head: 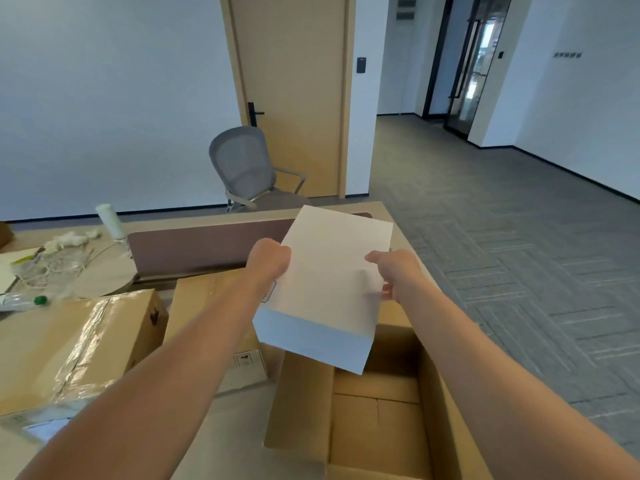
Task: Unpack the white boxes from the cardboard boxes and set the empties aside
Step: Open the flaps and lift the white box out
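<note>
A plain white box (329, 282) hangs in the air above an open cardboard box (304, 403), tilted with its far end higher. My left hand (268, 259) grips its left edge, fingers curled round the side. My right hand (393, 271) holds its right edge, thumb on top and fingers underneath. The open cardboard box below shows only its brown bottom flaps inside. A taped, closed cardboard box (69, 344) lies at the left, and another cardboard box (204, 306) stands behind my left forearm.
A brown desk divider (207, 244) runs across behind the boxes. Plastic wrapping, a white roll (110, 220) and a green-capped bottle (40, 300) clutter the desk at left. A grey office chair (246, 168) stands by the wooden door. Grey carpet stretches to the right.
</note>
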Tool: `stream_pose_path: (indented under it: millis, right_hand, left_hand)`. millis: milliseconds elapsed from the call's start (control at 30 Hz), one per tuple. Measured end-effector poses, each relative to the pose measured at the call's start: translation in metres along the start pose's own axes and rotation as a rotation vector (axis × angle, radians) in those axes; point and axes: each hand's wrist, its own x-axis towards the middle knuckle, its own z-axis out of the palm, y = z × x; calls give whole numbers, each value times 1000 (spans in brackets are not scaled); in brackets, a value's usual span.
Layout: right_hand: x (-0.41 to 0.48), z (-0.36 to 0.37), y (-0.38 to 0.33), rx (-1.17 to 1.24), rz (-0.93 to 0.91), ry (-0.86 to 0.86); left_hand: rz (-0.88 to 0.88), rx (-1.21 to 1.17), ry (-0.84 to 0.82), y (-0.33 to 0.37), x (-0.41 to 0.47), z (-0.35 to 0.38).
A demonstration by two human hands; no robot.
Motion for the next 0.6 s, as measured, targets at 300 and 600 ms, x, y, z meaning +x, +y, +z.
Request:
stream_pose_path:
  millis: [300, 600]
  right_hand:
    - [45, 83, -29, 69, 210, 113]
    - [75, 141, -33, 181, 315, 189]
  left_hand:
    - [230, 171, -209, -15, 130, -10]
    - [388, 167, -341, -19, 218, 3]
